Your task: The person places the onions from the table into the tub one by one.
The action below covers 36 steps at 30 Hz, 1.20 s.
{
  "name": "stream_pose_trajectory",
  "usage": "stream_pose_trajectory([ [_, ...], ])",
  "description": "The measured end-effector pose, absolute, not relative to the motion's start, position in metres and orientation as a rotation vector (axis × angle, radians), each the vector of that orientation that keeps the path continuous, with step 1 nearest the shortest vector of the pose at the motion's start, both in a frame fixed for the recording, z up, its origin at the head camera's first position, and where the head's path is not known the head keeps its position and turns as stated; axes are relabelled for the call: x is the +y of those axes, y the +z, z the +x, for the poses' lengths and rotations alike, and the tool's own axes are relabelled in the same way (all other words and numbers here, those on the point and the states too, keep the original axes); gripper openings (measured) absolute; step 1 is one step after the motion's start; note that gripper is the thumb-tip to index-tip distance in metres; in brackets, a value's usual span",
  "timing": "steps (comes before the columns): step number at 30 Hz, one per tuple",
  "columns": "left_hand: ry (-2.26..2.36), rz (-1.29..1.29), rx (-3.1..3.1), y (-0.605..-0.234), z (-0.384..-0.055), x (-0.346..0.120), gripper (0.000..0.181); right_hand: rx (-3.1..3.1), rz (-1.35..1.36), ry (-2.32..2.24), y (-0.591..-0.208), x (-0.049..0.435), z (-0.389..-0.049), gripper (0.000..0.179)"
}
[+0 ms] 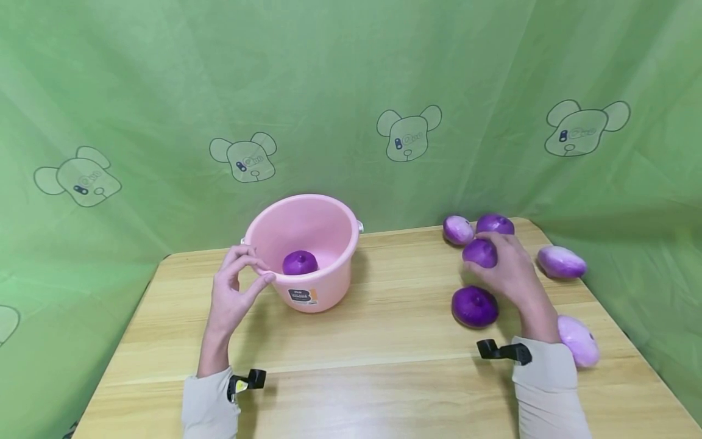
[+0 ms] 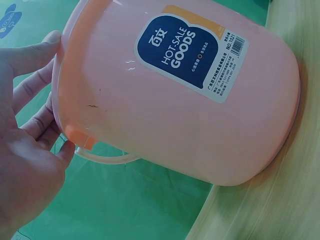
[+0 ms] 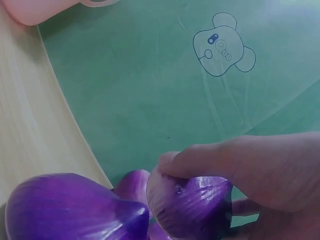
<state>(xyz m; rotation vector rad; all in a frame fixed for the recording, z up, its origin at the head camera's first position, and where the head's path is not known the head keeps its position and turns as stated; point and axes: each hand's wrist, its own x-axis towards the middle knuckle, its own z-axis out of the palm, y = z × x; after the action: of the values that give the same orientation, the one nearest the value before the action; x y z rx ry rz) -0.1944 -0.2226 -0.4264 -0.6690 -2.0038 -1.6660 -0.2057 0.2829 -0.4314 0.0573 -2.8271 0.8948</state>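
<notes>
"One onion point(image 1: 300, 263) sits in the bucket point(image 1: 336, 288); the right hand point(image 1: 509, 265) grips another onion point(image 1: 479, 253) toward the table's point(image 1: 384, 329) right."

"Looks slick. It could slip if that grip slackens."

"And the left hand point(image 1: 233, 299)?"

"Pinching the bucket's rim point(image 2: 70, 85). A hard tug might tip it."

Apparently a recording booth: a green curtain point(image 1: 329, 67) with cartoon bear heads point(image 1: 407, 131) hangs behind and beside a wooden desk point(image 1: 384, 396), and wrist cameras point(image 1: 257, 379) are worn.
</notes>
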Motion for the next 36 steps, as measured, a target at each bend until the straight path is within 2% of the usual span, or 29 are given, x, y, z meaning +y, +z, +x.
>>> stream_pose_trajectory([
  [36, -1.668, -0.657, -2.023, -0.426, -0.195, -0.222, 0.019, -2.736, 0.138, 0.871, -0.416, 0.263, -0.196, 0.072],
])
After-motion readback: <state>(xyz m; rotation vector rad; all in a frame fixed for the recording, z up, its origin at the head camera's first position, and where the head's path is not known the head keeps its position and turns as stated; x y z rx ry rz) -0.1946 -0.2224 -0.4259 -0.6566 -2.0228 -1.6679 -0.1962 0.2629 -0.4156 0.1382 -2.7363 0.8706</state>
